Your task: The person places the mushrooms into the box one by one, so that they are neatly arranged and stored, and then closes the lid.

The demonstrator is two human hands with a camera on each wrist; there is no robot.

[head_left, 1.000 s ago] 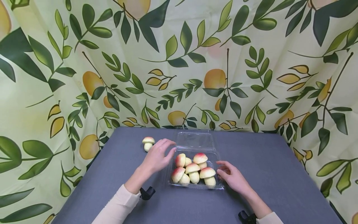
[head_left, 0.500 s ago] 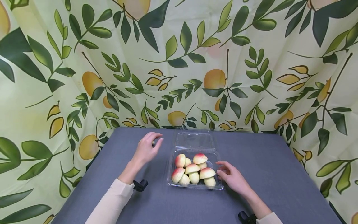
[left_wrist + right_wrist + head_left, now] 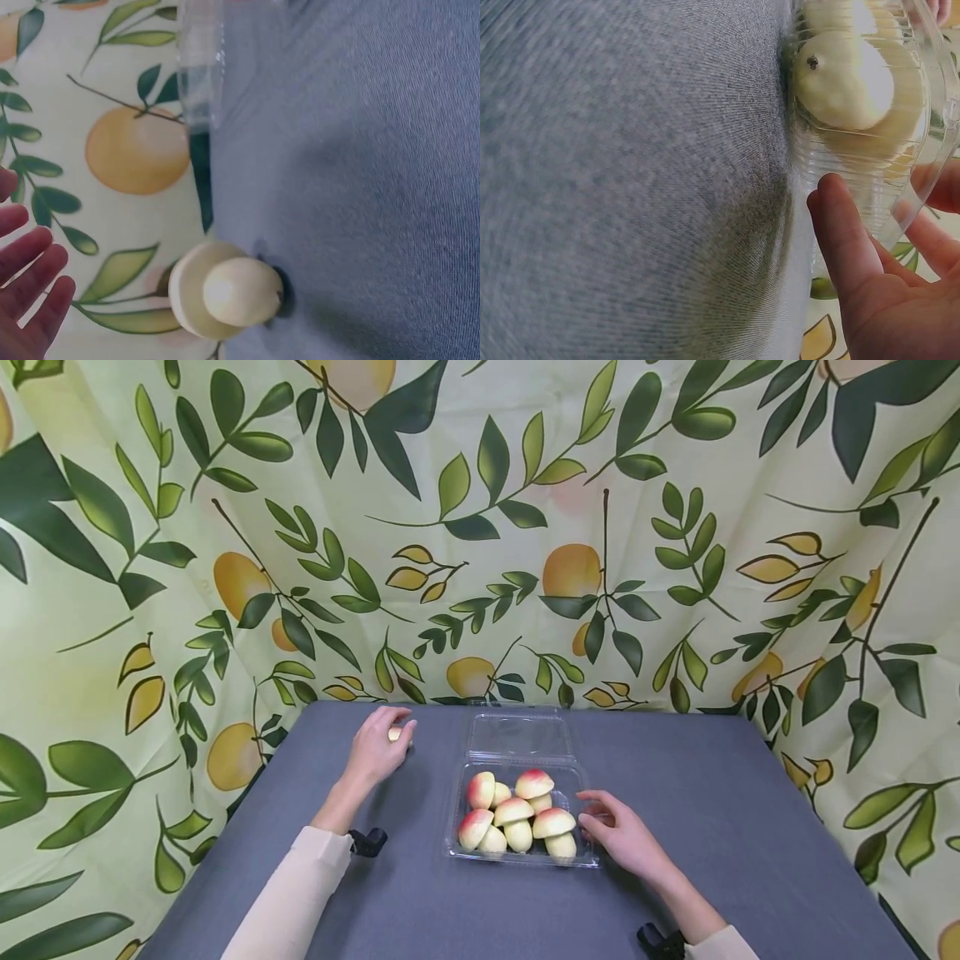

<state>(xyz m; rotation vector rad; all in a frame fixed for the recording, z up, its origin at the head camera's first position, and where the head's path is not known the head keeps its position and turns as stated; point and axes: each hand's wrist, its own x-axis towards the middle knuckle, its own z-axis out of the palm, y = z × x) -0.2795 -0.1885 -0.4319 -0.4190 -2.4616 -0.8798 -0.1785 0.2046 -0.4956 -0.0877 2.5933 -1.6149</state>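
My left hand (image 3: 377, 750) reaches over a single toy mushroom (image 3: 394, 734) at the back left of the table, partly hiding it. In the left wrist view the fingers (image 3: 34, 262) are spread and apart from the mushroom, which shows its pale round stem toward the camera. A clear plastic clamshell box (image 3: 522, 862) stands with its lid raised, holding several toy mushrooms (image 3: 517, 822) with pale stems and red-tinged caps. Beside its right wall is my right hand (image 3: 626, 837), fingers loosely bent; in the right wrist view its thumb (image 3: 844, 232) lies close against the ribbed plastic.
The clear lid (image 3: 520, 735) leans back behind the box. Grey-blue cloth covers the table (image 3: 675, 760). A curtain (image 3: 480, 568) printed with leaves and fruit closes off the back and both sides.
My left hand has moved left, away from the box, to the lone mushroom at the back left. The right hand has stayed beside the box.
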